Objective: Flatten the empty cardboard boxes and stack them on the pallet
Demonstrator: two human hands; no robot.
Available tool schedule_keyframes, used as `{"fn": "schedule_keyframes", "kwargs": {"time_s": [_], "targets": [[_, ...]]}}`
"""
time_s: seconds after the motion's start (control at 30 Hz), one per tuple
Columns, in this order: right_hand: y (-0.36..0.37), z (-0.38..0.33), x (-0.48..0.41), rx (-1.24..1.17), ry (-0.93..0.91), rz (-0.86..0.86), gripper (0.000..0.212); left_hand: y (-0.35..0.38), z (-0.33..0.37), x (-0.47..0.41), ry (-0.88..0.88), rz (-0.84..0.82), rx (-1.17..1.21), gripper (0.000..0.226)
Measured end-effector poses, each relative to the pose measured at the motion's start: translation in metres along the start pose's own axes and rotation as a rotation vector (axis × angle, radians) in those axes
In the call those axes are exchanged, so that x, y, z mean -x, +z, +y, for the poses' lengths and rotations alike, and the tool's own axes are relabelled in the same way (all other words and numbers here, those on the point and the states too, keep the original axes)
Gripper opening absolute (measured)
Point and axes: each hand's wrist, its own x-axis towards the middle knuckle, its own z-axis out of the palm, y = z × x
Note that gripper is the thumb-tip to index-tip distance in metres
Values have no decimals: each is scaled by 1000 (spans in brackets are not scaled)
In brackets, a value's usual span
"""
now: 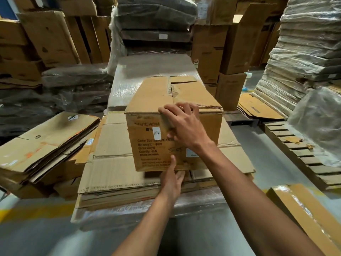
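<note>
Far left: slumped pile of flattened cartons [46, 145], tilted, just beside the central stack.

Centre: stack of flattened cardboard [114, 163], resting on a stretch-wrapped load [129, 211]. Cardboard box [147, 145] unflattened, upright on that stack, about mid-width, set back a little from the near edge. Top flaps shut; printed front face toward the camera, white barcode label [156, 133] on it.

Left hand [172, 182] at the box's bottom front edge: thumb up the front face, fingers tucked beneath, pinching the edge.

Right hand [184, 124] at the top front edge: fingers hooked over onto the top flaps, thumb pressed on the front face, gripping the edge.

Right of the stack: bare wooden pallet [299, 156] on the grey floor [267, 163], well apart from the box.

Far right: tall film-wrapped stacks of flat cardboard [304, 52].
</note>
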Motion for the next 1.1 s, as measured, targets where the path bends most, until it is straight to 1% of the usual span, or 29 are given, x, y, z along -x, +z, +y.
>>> {"fn": "schedule_keyframes", "kwargs": {"time_s": [0.07, 0.13, 0.17, 0.2, 0.23, 0.27, 0.3, 0.33, 0.37, 0.4, 0.43, 0.47, 0.5, 0.57, 0.6, 0.67, 0.73, 0.8, 0.87, 0.93, 1.0, 1.1], "targets": [[8, 1, 13, 9, -8, -8, 84, -12, -1, -4, -70, -10, -135, 68], [17, 3, 28, 13, -15, -34, 81, -28, -2, -11, -96, 25, -321, 65], [22, 4, 38, 18, -21, -52, 79, -33, 1, -11, -77, 67, -402, 66], [28, 6, 48, 23, -25, -69, 78, -36, 6, -8, -40, 116, -490, 62], [34, 7, 58, 25, -21, -83, 77, -36, 13, -2, 37, 170, -577, 51], [40, 9, 67, 23, -10, -91, 76, -33, 21, 5, 164, 216, -676, 35], [45, 11, 75, 19, 1, -90, 74, -29, 31, 11, 338, 251, -783, 19], [49, 13, 80, 18, 9, -83, 72, -21, 44, 21, 548, 258, -873, 12], [51, 15, 83, 17, 13, -77, 70, -14, 55, 29, 756, 226, -926, 12], [53, 16, 84, 10, 16, -76, 69, -7, 66, 34, 933, 159, -958, 11], [53, 16, 84, 0, 20, -76, 68, -1, 76, 34, 1075, 88, -994, 9], [52, 15, 83, -17, 30, -74, 66, 6, 85, 30, 1179, 39, -1052, 7], [50, 13, 82, -44, 45, -66, 62, 14, 95, 22, 1239, 6, -1116, 6], [46, 9, 78, -124, 82, -28, 46, 32, 114, 4, 1236, -39, -1267, 12], [43, 9, 74, -161, 111, -11, 39, 41, 122, -4, 1190, -65, -1354, 19], [35, 11, 58, -197, 214, -32, 34, 51, 131, -23, 1061, -114, -1486, 31], [29, 19, 38, -185, 345, -150, 38, 56, 136, -35, 974, -147, -1563, 35], [26, 28, 19, -146, 405, -295, 42, 62, 140, -43, 946, -166, -1600, 39], [27, 36, 6, -103, 401, -427, 46, 67, 141, -50, 911, -170, -1633, 43], [30, 42, -2, -51, 399, -504, 51, 69, 139, -58, 871, -173, -1697, 45], [31, 44, -7, -2, 385, -524, 52, 67, 137, -64, 854, -182, -1774, 48], [28, 38, -18, 88, 338, -543, 47, 62, 136, -70, 853, -175, -1893, 48]]}}
